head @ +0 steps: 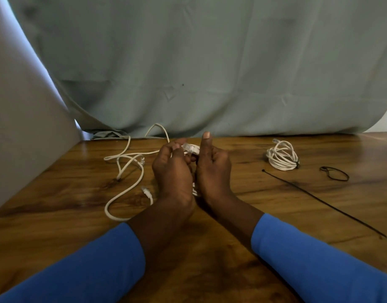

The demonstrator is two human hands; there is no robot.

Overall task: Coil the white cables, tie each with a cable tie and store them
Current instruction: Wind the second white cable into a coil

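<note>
Left hand [173, 171] and right hand [212, 169] are sitting close together, left of the tied coil [282, 156], both curling round the plug end of the loose white cable [122, 169], right thumb sticking up. The slack is sprawling further left of the coil on the wooden table [210, 248]. A straight black cable tie [319, 200] is lying just in front of the coil, a looped tie [334, 173] just right of it.

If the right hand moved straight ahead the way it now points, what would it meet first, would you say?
Probably the left hand: the right hand angles away and leftward, and the plug of the white cable they hold lies between them. Depth is unclear.
</note>
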